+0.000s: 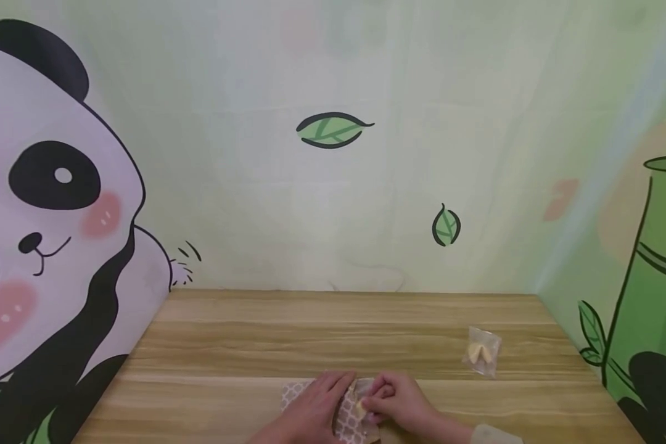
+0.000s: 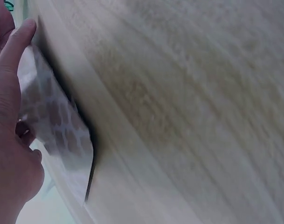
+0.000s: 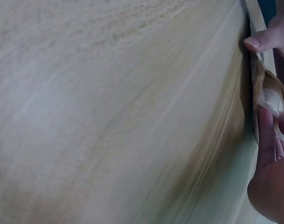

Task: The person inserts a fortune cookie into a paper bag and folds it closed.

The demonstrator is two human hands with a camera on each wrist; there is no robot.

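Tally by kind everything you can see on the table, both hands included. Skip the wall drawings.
Hands: 2, the left hand and the right hand
Patterned bags: 1, the patterned bag under the hands
Clear packets: 2, the loose packet and the pinched packet, partly hidden by the right hand's fingers
Total: 5 visible

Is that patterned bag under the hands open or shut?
Open: the right wrist view shows the patterned bag gaping around a clear wrapper the right hand pinches.
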